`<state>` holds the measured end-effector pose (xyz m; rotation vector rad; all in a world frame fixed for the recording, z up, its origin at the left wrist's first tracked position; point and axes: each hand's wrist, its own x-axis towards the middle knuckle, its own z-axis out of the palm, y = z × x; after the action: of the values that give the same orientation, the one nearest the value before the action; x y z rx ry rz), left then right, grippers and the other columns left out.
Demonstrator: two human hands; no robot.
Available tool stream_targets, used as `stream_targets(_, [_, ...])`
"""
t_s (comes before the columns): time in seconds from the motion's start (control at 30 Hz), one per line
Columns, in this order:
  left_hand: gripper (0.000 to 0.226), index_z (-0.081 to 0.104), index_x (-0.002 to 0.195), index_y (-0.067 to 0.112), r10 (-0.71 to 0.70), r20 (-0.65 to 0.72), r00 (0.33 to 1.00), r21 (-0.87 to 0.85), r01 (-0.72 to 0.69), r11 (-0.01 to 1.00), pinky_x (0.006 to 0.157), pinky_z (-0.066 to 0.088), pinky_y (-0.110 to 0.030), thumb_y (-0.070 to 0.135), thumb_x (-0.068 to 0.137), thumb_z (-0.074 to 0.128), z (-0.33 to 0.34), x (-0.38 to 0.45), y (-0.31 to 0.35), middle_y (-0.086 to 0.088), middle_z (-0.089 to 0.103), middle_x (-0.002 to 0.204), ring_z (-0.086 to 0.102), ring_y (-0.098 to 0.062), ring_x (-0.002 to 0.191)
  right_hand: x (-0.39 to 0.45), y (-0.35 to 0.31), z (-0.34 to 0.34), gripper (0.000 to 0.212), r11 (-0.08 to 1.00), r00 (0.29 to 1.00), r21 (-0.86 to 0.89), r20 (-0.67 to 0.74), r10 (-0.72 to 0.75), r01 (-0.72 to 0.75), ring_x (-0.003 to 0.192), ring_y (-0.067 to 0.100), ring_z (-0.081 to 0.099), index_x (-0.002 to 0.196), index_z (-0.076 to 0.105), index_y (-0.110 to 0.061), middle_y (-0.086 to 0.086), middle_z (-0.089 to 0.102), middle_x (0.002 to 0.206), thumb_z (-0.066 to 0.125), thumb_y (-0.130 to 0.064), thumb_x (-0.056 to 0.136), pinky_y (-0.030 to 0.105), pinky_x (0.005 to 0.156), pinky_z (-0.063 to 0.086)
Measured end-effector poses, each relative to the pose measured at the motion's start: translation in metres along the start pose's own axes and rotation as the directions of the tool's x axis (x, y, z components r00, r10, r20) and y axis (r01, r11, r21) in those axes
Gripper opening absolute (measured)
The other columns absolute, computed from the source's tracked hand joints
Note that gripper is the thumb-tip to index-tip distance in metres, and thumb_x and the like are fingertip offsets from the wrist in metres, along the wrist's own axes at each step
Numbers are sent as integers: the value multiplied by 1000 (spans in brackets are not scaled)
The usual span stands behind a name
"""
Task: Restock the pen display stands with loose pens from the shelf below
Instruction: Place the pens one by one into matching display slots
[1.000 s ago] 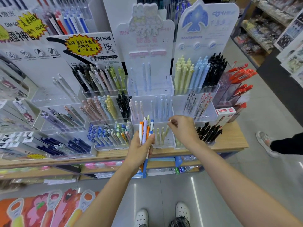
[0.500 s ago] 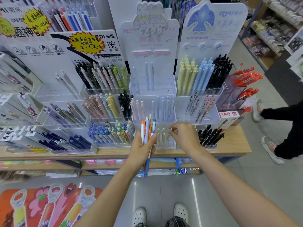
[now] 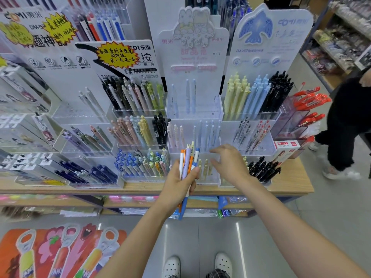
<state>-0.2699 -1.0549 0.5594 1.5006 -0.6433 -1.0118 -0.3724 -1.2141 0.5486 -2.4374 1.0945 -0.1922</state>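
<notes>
My left hand [image 3: 178, 183] grips a bunch of loose pens [image 3: 188, 159], orange, white, lilac and blue, held upright in front of the middle display stand [image 3: 193, 109]. My right hand [image 3: 228, 163] hovers just right of the bunch with fingers spread and nothing in it, over the stand's lowest tier, where a few pale yellow pens [image 3: 204, 167] stand. The clear tiers above hold sparse pale blue and pink pens. The lower shelf [image 3: 140, 203] with stock runs under the wooden counter.
Full pen stands flank the middle one: pastel and black pens on the left [image 3: 138, 121], yellow, blue and black on the right [image 3: 257, 97]. Red pens [image 3: 309, 101] stand at the counter's right end. A person in black [image 3: 345, 121] walks in the aisle on the right.
My right hand has opened and drawn back from the lowest tier, its fingers now spread. The person in black has stepped nearer along the aisle. The left hand keeps its bunch of pens.
</notes>
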Motion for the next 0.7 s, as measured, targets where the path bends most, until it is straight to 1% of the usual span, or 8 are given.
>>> stream_targets(0.07, [30,44,110,-1,-9,37,999,3,9,1000,56,42,-33,23,101,59,-1,-1,0,-6,52,76,44,-17,54,-1,-13,-21,27,949,998,316,-45,33,-17,88,10,59,117,70,-18,-1,66,106,55,-31,98,26,84,47])
stream_targets(0.13, [27,43,109,0,-10,79,997,2,9,1000,54,40,-32,21,102,58,1,0,1,-4,47,71,43,-17,53,-2,-32,-38,32,799,995,593,77,67,-100,79,6,66,109,73,-15,-6,72,94,55,-38,98,22,78,53])
stream_targets(0.17, [24,44,108,2,-4,96,995,3,3,1000,53,40,-31,20,102,58,2,0,2,-3,45,70,42,-16,53,-2,-38,-42,32,769,991,628,128,47,-117,78,7,69,103,75,-16,-5,74,90,57,-41,96,25,78,56])
stream_targets(0.23, [23,44,110,3,16,119,993,4,-17,1000,52,41,-28,19,102,57,5,0,4,-3,43,69,42,-16,52,-1,-43,-43,27,805,989,589,148,-12,-78,79,11,71,93,77,-18,-4,75,84,64,-42,91,32,81,59])
stream_targets(0.33, [24,47,117,5,36,162,986,-12,-35,999,52,42,-26,20,102,57,2,-2,5,-3,45,69,43,-15,52,-2,-41,-40,20,748,990,655,143,20,-110,83,17,72,90,78,-17,0,76,83,72,-35,86,38,82,60])
stream_targets(0.43, [20,49,118,13,29,219,975,-23,-25,999,54,42,-26,22,103,57,-5,-3,5,-6,48,76,43,-16,54,-4,-40,-43,17,701,987,698,147,60,-147,86,16,71,95,79,-15,1,76,87,73,-28,86,30,79,59])
stream_targets(0.57, [17,49,111,14,3,261,965,2,-4,1000,57,42,-26,26,102,58,-16,-1,0,-10,51,83,43,-18,56,-1,-40,-55,21,699,991,705,42,126,-119,75,10,67,100,77,-9,3,75,84,72,-26,88,16,65,53])
stream_targets(0.7, [19,49,116,14,-25,260,965,28,18,999,56,43,-26,25,102,57,-23,4,-3,-10,50,84,43,-16,55,3,-40,-83,13,603,982,796,-75,172,-45,77,15,69,98,75,-8,8,74,89,67,-15,91,22,75,58])
